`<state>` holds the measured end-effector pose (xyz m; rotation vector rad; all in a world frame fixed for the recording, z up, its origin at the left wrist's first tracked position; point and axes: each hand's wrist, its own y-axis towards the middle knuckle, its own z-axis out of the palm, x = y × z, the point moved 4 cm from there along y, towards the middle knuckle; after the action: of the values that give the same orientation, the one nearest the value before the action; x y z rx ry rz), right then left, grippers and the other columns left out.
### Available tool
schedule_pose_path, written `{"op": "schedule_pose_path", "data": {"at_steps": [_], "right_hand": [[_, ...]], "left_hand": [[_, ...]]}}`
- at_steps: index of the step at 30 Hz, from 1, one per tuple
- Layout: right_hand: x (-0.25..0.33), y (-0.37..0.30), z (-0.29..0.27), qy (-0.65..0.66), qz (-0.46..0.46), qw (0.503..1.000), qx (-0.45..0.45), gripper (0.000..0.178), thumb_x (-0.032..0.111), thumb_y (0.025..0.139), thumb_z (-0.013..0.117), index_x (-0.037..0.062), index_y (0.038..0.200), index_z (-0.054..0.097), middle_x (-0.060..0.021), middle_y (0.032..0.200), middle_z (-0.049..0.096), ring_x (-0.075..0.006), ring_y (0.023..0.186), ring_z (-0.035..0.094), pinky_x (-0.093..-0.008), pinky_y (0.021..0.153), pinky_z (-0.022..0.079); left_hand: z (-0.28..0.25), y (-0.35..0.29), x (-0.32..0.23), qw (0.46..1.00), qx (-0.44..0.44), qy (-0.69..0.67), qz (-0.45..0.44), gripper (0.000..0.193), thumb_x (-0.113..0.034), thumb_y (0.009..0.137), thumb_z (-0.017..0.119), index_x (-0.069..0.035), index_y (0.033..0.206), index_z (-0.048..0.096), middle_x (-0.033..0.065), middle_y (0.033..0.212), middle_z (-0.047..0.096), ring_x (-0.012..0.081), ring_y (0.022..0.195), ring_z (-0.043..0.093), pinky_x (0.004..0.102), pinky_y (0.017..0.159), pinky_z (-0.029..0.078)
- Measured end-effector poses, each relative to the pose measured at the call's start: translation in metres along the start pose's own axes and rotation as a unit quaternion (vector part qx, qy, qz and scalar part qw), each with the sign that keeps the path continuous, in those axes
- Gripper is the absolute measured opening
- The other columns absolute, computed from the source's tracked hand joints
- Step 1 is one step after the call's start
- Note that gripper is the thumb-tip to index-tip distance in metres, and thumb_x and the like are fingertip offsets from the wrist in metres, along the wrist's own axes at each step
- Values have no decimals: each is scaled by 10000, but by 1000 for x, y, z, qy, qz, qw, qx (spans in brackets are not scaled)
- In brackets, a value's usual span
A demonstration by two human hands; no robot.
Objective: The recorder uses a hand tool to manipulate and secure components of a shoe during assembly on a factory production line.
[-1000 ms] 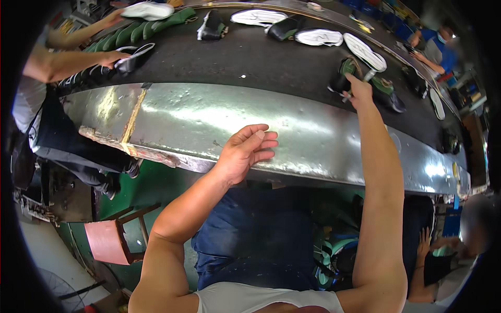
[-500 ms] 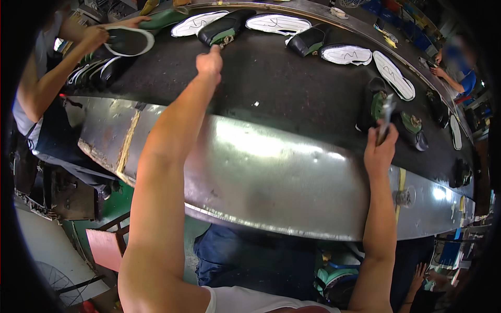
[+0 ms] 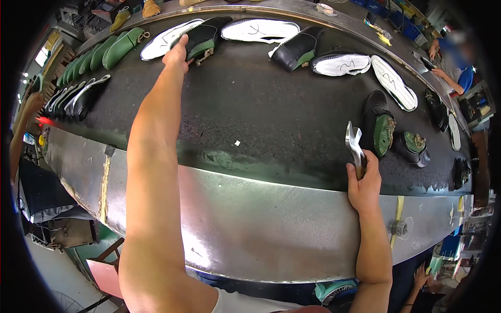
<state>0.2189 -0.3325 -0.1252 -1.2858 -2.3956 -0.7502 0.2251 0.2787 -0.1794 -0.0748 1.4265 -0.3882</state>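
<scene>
My left hand [image 3: 177, 56] reaches to the far side of the bench, its fingers closed on the near left end of a black shoe upper [image 3: 206, 30]. A green shoe last [image 3: 201, 49] shows inside that upper. The upper overlaps a white sole [image 3: 166, 40] marked with a dark scribble. Over the near right of the dark bench, my right hand [image 3: 365, 180] grips metal pincers [image 3: 354, 140], the jaws pointing up and away. Just beyond them lie a black upper [image 3: 377, 107] on a green last [image 3: 385, 135] and another lasted upper [image 3: 413, 148].
More white soles [image 3: 260, 31] and a black upper [image 3: 296, 49] line the far edge. Green lasts [image 3: 121, 49] and black uppers [image 3: 83, 101] stand in rows at left. A clear cup [image 3: 403, 227] is on the metal apron [image 3: 271, 229]. A co-worker [image 3: 455, 65] works at far right.
The view has shifted. My left hand has come onto the black upper's left end. My right hand has drawn the pincers left, away from the lasted uppers. The person at left has mostly left view.
</scene>
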Motion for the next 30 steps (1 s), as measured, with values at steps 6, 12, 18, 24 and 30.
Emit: {"op": "schedule_pose_path", "data": {"at_steps": [6, 12, 18, 24, 30], "right_hand": [[8, 3, 1, -6, -62, 998, -31, 460, 150, 904, 690, 11, 1290, 481, -223, 1066, 632, -417, 940, 634, -455, 824, 510], [46, -15, -15, 24, -182, 979, -83, 389, 123, 872, 705, 18, 1214, 552, -186, 1041, 649, -376, 923, 648, -433, 820, 518], [146, -137, -12, 573, 9, 793, 208, 410, 396, 1052, 497, 34, 1242, 470, -142, 1156, 637, -214, 906, 669, -309, 693, 524], [134, -316, 7, 673, 215, 583, 401, 766, 608, 948, 579, 3, 1401, 459, -114, 1289, 601, -174, 1117, 611, -324, 978, 496], [109, -437, -6, 584, 188, 727, 309, 792, 237, 710, 879, -2, 1348, 475, -105, 1205, 632, -196, 1135, 610, -339, 1003, 475]], "left_hand": [[-76, -42, -20, 989, 86, -113, -37, 420, -373, 962, 658, -120, 1284, 567, 102, 1189, 633, 295, 1017, 626, 486, 814, 509], [-223, -157, -57, 971, 191, -142, -14, 412, -459, 1010, 552, -159, 1291, 567, 46, 1243, 640, 227, 1071, 609, 449, 847, 492], [-353, -341, -77, 930, 329, -155, 60, 545, -508, 1000, 537, -91, 1350, 536, 103, 1290, 643, 245, 1156, 630, 447, 934, 535], [-382, -485, 1, 867, 492, -67, 39, 863, -468, 782, 846, 1, 1404, 477, 95, 1316, 604, 206, 1226, 561, 376, 1062, 433], [-380, -573, 70, 814, 573, -49, -85, 786, -340, 902, 760, -70, 1518, 353, 88, 1372, 524, 181, 1257, 494, 332, 1081, 391]]}}
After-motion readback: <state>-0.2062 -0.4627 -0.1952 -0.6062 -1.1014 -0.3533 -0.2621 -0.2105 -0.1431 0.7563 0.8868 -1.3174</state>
